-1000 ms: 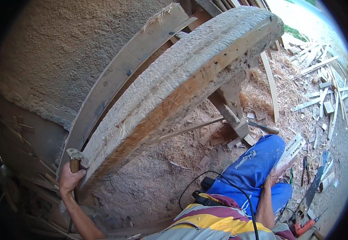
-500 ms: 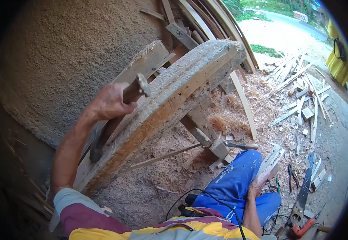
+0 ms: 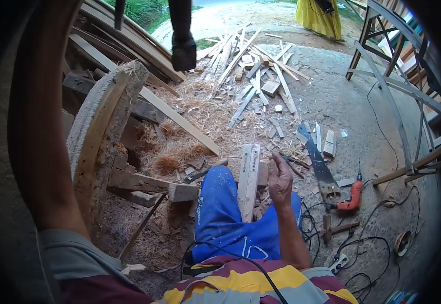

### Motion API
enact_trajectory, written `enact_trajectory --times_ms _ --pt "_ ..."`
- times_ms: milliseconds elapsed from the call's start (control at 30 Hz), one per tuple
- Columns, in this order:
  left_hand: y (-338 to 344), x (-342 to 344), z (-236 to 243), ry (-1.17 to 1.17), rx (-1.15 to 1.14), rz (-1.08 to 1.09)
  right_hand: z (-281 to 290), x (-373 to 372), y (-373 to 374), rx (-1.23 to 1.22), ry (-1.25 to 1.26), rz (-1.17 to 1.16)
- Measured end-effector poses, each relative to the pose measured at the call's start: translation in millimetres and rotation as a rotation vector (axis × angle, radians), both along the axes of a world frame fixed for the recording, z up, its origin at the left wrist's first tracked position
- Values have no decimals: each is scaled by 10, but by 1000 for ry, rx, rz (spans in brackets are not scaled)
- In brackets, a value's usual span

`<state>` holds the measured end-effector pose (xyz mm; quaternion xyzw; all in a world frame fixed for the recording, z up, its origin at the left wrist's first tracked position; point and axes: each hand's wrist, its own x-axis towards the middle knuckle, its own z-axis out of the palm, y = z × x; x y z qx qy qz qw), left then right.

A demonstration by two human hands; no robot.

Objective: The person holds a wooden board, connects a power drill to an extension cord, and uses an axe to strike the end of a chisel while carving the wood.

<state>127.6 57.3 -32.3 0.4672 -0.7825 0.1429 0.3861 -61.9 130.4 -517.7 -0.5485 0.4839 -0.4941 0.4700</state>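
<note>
Rough curved timber (image 3: 98,131), loosely curled right hand (image 3: 280,178).

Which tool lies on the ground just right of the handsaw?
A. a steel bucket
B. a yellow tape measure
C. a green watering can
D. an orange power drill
D: an orange power drill lies on the bare ground right beside the handle end of the handsaw, its cable trailing off over the concrete; no tape measure, watering can or bucket shows next to the saw.
</note>
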Motion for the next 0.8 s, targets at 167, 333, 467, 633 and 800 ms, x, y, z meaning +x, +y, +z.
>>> enact_trajectory --times_ms 167,333,467,633,800 --pt "-494 -942 -1360 177 98 -418 1173 -565 -212 154 -678 267" --pt "-197 -1297 -2783 223 107 -486 1533 -255 -40 220 -1266 309" --pt "-24 -1333 -3584 397 87 -598 900 -313 -159 267 -1238 5" --pt "83 -1205 -4296 507 295 -782 -616 -896 -393 49 -1060 93" --pt "279 -751 -4432 212 376 -795 -380 -909 -521 722 -1200 -159"
